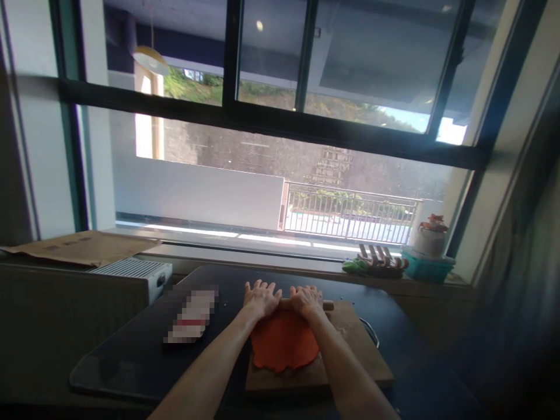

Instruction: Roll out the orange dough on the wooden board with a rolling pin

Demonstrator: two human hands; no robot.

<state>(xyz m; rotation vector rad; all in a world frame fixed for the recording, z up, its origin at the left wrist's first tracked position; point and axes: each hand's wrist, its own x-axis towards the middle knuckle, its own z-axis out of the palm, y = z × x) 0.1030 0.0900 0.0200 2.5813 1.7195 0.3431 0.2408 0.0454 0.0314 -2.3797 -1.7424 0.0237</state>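
A sheet of orange dough (285, 341) lies on a wooden board (363, 356), its near edge ragged. Across the far edge of the dough is a wooden rolling pin (328, 305), mostly covered by my hands. My left hand (262, 297) rests on the pin's left end with the fingers spread forward. On the right part of the pin lies my right hand (306, 298), fingers stretched out over it and not wrapped around. A short end of the pin sticks out to the right of that hand.
The board stands on a dark table (131, 356). A blurred-out flat item (192, 318) lies at left. A metal handle (370, 332) shows right of the board. On the windowsill are a teal container (429, 265) and a curved rack-like object (380, 259). Brown paper (83, 248) lies far left.
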